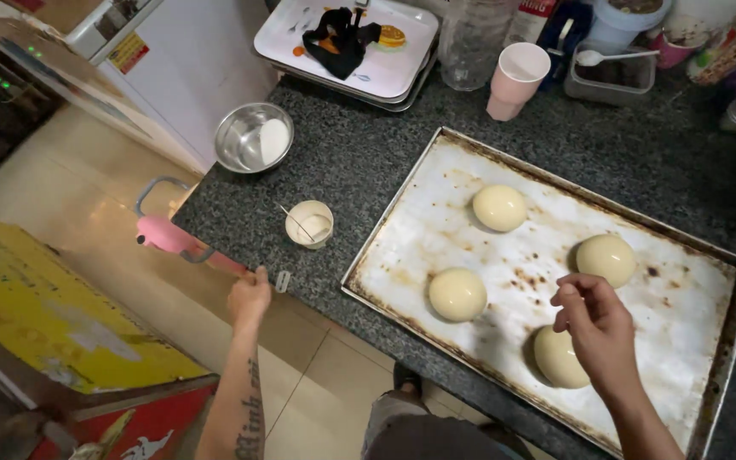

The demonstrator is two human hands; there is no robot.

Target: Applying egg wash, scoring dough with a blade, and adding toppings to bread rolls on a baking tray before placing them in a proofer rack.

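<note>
Right hand (594, 319): fingertips pinched, apparently empty, over lower-right dough ball (558, 358) | Baking tray (402, 221): centre-right, four dough balls spaced apart, likely for expansion | Left hand (250, 298): curled on tabletop (359, 162) edge, lower left, seemingly bracing | Small cup (309, 223): pale wash, brush | Steel bowl (254, 137): white powder.

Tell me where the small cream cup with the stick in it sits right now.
In the head view, the small cream cup stands on the dark counter, left of the baking tray, below the steel bowl and above the left hand.

Bare tray (436, 223) between 4 dough balls (499, 207)
</note>
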